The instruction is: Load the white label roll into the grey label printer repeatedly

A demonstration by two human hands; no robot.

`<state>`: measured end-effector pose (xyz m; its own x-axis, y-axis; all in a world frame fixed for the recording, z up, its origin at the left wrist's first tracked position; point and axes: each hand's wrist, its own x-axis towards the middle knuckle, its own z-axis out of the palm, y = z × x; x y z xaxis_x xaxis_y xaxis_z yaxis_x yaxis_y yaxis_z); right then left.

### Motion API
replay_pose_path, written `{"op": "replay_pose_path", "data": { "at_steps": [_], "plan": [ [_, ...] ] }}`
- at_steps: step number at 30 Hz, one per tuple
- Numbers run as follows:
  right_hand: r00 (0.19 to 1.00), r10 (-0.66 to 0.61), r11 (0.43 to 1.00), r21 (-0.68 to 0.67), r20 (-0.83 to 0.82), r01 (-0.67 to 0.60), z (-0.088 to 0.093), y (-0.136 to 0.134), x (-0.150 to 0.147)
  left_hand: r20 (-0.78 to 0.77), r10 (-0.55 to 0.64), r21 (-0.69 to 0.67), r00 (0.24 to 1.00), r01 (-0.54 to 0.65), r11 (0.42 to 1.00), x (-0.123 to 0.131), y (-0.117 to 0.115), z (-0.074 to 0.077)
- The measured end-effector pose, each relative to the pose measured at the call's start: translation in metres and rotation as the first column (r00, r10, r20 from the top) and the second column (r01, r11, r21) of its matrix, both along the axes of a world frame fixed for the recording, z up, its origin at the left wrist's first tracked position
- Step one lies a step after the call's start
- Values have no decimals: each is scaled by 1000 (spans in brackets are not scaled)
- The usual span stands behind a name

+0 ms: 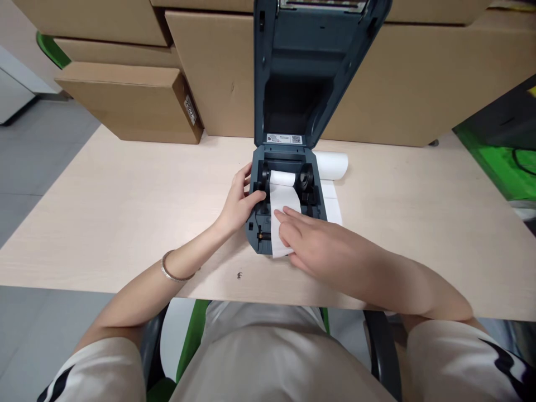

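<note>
A dark grey-blue label printer [250, 234] stands on the table, its lid [305, 33] raised toward the boxes behind. Inside, a small white paper roll [282, 178] sits between black round holders, and its strip of label paper [280, 198] runs forward over the printer's front edge. My left hand [240, 204] grips the printer's left side, thumb over the rim and fingers on the outer wall. My right hand [307, 237] is on the strip, fingertips against its surface and other fingers curled at its right edge; its thumb is not clearly visible.
A larger white roll [333, 166] lies right of the printer, with a loose sheet [332, 204] beside it. Cardboard boxes [389, 84] line the table's back, with a smaller carton [129, 103] at the left. A small dark mark [239, 275] lies near the table's front edge.
</note>
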<state>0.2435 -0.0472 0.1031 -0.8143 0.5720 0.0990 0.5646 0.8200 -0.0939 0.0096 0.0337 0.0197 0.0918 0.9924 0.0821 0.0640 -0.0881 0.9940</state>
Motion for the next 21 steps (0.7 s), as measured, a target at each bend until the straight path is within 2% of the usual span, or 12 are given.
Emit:
{"op": "replay_pose_path", "data": {
  "at_steps": [4,11,14,16,18,19,20,21],
  "plan": [
    [991,116,993,22,64,-118,2,-4,4,-24,-18,-18,1000,17,1000,-1,0,0],
    [987,148,967,200,60,-157,-8,-6,3,-37,-23,-22,999,22,1000,-1,-1,2],
    [987,157,973,170,28,-159,6,-7,7,-23,-19,-23,1000,19,1000,-2,-1,0],
    [986,159,986,53,-39,-157,24,0,13,-13,-23,-30,1000,22,999,-2,0,-3],
    [986,61,990,-117,-156,-80,40,19,23,11,-34,-29,999,34,999,-2,0,-5],
    [972,-49,986,-166,-232,10,45,35,28,25,-36,-24,999,36,999,-1,0,-6],
    [930,-202,970,-195,-306,147,47,54,34,37,-31,-13,999,31,999,-1,1,-7],
    [823,-376,926,-170,-425,336,45,76,41,45,-20,3,999,20,1000,0,1,-7]
  ]
}}
